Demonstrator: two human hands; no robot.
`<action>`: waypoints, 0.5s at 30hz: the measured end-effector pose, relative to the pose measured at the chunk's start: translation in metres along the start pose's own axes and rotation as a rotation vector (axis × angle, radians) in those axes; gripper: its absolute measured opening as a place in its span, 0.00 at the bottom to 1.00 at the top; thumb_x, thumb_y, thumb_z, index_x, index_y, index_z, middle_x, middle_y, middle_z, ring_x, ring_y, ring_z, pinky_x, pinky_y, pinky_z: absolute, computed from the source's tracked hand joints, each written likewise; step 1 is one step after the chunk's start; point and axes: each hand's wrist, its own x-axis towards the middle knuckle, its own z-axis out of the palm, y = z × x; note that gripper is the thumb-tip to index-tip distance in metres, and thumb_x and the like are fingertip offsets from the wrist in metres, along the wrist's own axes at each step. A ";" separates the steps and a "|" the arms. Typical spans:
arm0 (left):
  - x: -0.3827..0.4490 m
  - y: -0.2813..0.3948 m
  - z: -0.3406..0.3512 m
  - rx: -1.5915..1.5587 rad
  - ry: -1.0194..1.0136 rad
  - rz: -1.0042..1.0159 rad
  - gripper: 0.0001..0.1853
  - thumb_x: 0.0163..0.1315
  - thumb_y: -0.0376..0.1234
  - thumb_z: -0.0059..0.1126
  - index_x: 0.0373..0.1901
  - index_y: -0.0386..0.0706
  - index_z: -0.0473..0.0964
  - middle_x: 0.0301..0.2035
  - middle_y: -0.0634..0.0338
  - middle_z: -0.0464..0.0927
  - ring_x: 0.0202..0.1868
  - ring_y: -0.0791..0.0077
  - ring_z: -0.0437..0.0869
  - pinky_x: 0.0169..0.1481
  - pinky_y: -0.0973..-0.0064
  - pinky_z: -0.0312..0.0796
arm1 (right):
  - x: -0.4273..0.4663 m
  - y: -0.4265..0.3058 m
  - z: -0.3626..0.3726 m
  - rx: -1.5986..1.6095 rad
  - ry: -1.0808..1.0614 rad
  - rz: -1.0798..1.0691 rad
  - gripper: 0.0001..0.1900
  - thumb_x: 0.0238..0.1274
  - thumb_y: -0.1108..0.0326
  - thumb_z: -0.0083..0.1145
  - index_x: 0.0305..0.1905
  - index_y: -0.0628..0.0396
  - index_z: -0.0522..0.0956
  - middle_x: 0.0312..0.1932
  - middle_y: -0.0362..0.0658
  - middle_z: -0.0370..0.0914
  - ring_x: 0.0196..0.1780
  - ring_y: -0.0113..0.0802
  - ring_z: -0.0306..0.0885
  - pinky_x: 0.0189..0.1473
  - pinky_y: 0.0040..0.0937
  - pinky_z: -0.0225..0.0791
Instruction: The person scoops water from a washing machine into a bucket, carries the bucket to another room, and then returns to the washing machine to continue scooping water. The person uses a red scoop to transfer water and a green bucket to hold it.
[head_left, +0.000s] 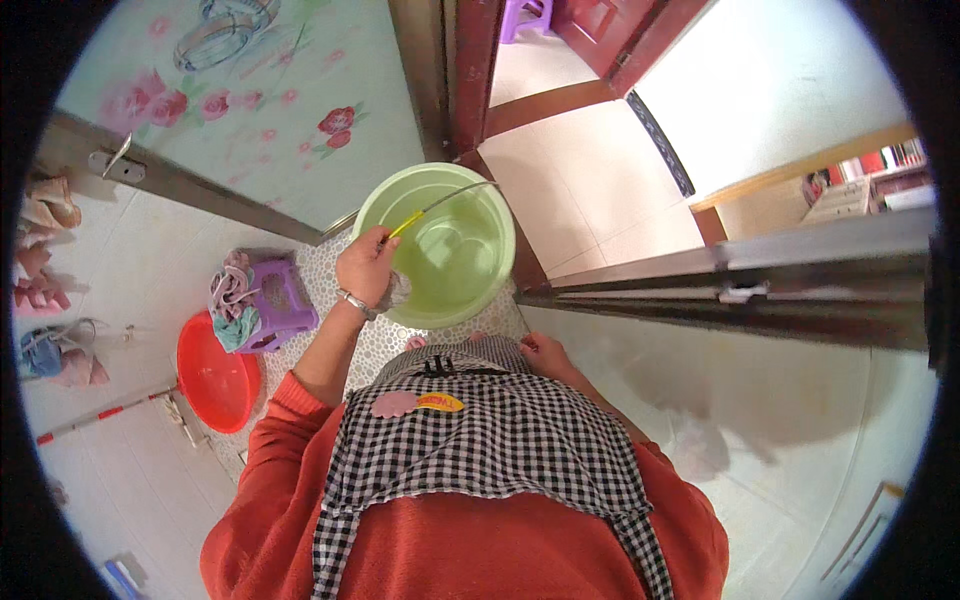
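In front of my feet stands a large pale green plastic bucket (457, 259), its inside smooth and seemingly holding nothing solid. My left hand (366, 268) is closed around the yellow grip (407, 224) of a thin curved metal handle that reaches the bucket's far right rim. A greyish crumpled thing (397, 291) shows under that hand at the near rim; I cannot tell what it is. My right hand (547, 355) hangs beside the black-and-white checked apron (487, 420), fingers curled, and whether it grips anything is hidden.
To the left, a purple plastic stool (281, 307) carries crumpled cloths (234, 292), beside a red basin (217, 375). A floral-patterned door (300, 135) stands at the upper left. A doorway threshold (517, 225) borders the bucket's right side. A tiled wall (787, 405) is on the right.
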 end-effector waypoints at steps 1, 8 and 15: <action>0.002 0.007 0.003 0.014 -0.007 0.011 0.12 0.59 0.41 0.59 0.39 0.46 0.78 0.28 0.53 0.80 0.31 0.56 0.82 0.34 0.66 0.72 | 0.006 0.000 -0.005 -0.035 -0.033 0.007 0.17 0.61 0.57 0.55 0.46 0.61 0.76 0.39 0.54 0.80 0.44 0.49 0.79 0.46 0.41 0.71; 0.037 0.045 0.023 -0.034 0.034 0.124 0.11 0.59 0.40 0.59 0.39 0.45 0.79 0.28 0.54 0.80 0.29 0.60 0.82 0.33 0.70 0.72 | 0.054 -0.019 -0.042 0.000 -0.095 -0.115 0.17 0.60 0.57 0.56 0.42 0.63 0.77 0.39 0.55 0.80 0.44 0.49 0.79 0.45 0.41 0.72; 0.114 0.082 0.048 -0.020 -0.108 0.224 0.11 0.58 0.40 0.60 0.38 0.45 0.78 0.27 0.55 0.80 0.29 0.60 0.81 0.33 0.68 0.71 | 0.062 -0.023 -0.058 0.013 0.034 0.032 0.18 0.59 0.57 0.57 0.43 0.62 0.77 0.38 0.54 0.79 0.42 0.49 0.79 0.43 0.42 0.72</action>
